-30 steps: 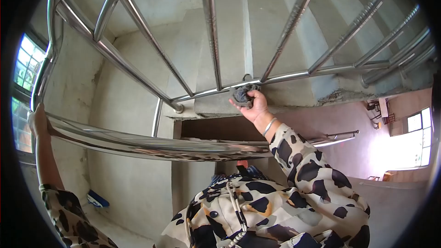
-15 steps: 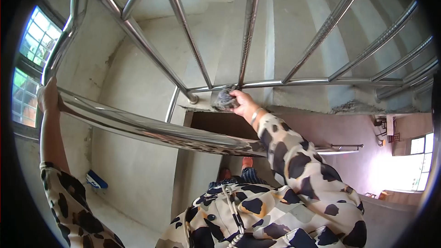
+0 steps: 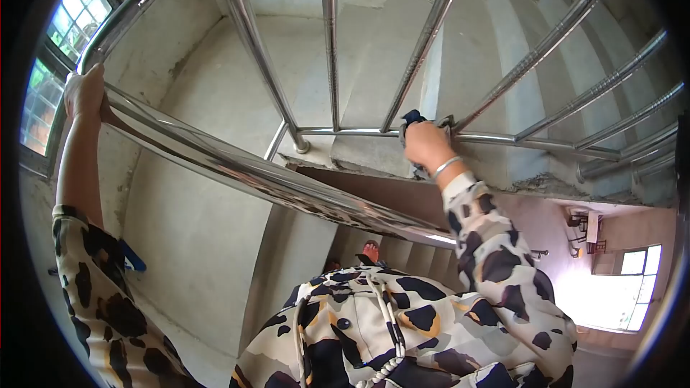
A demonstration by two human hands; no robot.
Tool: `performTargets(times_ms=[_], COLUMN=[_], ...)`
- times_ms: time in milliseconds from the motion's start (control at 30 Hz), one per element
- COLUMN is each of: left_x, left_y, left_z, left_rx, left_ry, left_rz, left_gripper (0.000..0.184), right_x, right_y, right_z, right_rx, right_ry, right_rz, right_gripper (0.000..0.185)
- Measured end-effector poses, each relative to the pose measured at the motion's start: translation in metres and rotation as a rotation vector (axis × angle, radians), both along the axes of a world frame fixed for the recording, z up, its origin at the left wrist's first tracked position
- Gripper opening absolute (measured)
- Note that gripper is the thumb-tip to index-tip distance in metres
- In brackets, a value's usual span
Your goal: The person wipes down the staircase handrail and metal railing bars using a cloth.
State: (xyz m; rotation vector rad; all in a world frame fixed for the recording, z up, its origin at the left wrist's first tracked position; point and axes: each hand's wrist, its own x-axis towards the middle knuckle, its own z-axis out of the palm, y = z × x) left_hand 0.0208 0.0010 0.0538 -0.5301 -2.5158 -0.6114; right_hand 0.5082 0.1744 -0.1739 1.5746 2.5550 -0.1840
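Observation:
My left hand (image 3: pixel 85 92) is closed around the shiny metal handrail (image 3: pixel 208 147) at the upper left, near its bend. Past the handrail, my right hand (image 3: pixel 428 145) grips a dark grey cloth (image 3: pixel 413 118), bunched up and partly hidden by the fingers. The cloth is against the thin bottom rail (image 3: pixel 345 131) of the railing, between two slanted metal balusters. One baluster (image 3: pixel 435 25) rises just beside it. Rough concrete edge of the stair lies under this hand.
Concrete steps (image 3: pixel 467 72) climb beyond the railing at upper right. Lower steps (image 3: pixel 424 259) descend beneath me, near my foot in a red shoe (image 3: pixel 371 250). A blue object (image 3: pixel 132 256) lies on the landing at left. Barred windows (image 3: pixel 44 97) are at the left; a bright room shows lower right.
My right hand has moved right along the bottom rail with the cloth, past a baluster. My left hand still holds the handrail. The whole view has shifted and tilted somewhat.

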Motion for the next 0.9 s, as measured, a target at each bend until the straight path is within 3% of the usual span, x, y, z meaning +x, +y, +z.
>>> performTargets(times_ms=[133, 233, 300, 433, 533, 633, 767, 900], left_x=[0.004, -0.005, -0.007, -0.011, -0.005, -0.004, 0.001, -0.005], left_y=[-0.001, -0.004, 0.000, -0.001, -0.002, -0.003, -0.006, -0.007], left_z=[-0.001, 0.001, 0.000, -0.003, 0.000, -0.003, 0.000, -0.004], left_rx=[-0.005, 0.004, 0.010, 0.009, 0.011, 0.022, 0.048, 0.081], left_ry=[-0.001, -0.017, -0.023, -0.002, 0.003, 0.020, -0.044, -0.076], left_rz=[-0.013, -0.021, -0.027, -0.016, -0.013, 0.008, -0.043, -0.112], left_gripper=[0.060, 0.060, 0.060, 0.061, 0.062, 0.064, 0.057, 0.050], right_x=[-0.029, -0.029, -0.014, -0.005, -0.018, -0.041, -0.081, -0.131], right_y=[-0.001, -0.006, -0.022, -0.047, -0.054, -0.035, -0.010, -0.007], right_z=[-0.019, -0.048, -0.055, -0.064, -0.075, -0.075, -0.097, -0.147], right_rx=[-0.109, -0.026, 0.225, -0.114, -0.003, 0.133, 0.003, 0.002], right_ry=[0.063, 0.049, 0.128, 0.295, 0.406, 0.418, 0.031, 0.120], right_rz=[0.079, 0.038, 0.097, 0.224, 0.309, 0.301, 0.228, 0.133], right_gripper=[0.019, 0.022, 0.028, 0.039, 0.046, 0.046, 0.046, 0.041])
